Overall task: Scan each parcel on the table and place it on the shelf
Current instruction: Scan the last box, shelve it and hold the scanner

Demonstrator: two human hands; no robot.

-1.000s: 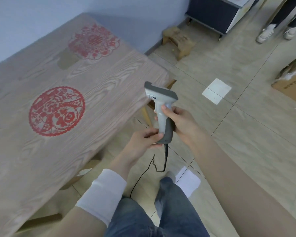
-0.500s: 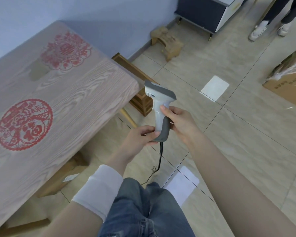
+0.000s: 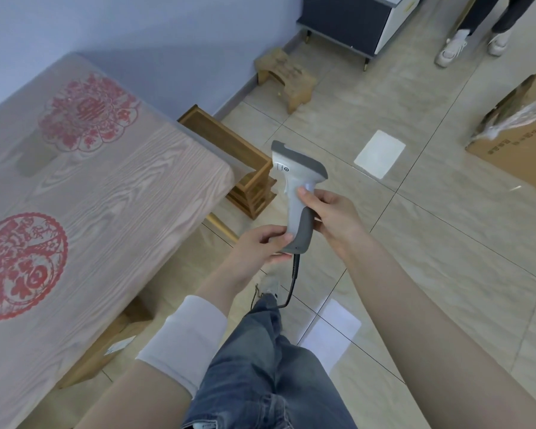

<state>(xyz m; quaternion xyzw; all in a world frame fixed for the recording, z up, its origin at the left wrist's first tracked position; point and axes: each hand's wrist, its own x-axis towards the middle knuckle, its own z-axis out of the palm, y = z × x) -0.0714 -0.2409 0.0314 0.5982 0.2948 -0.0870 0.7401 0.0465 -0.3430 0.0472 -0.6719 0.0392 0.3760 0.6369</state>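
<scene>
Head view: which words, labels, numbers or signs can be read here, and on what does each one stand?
"福": centre of the near red paper-cut on the table.
On the far red paper-cut: centre character too blurred to read.
On the scanner: small mark and print, too small.
On the cardboard box: dark print, blurred.
On the white label of the brown box under the table: too small.

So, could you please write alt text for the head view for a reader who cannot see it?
The right hand grips the handle of a white barcode scanner, upright over a tiled floor, while the left hand pinches its base. A wooden table with red designs stands at left.
</scene>
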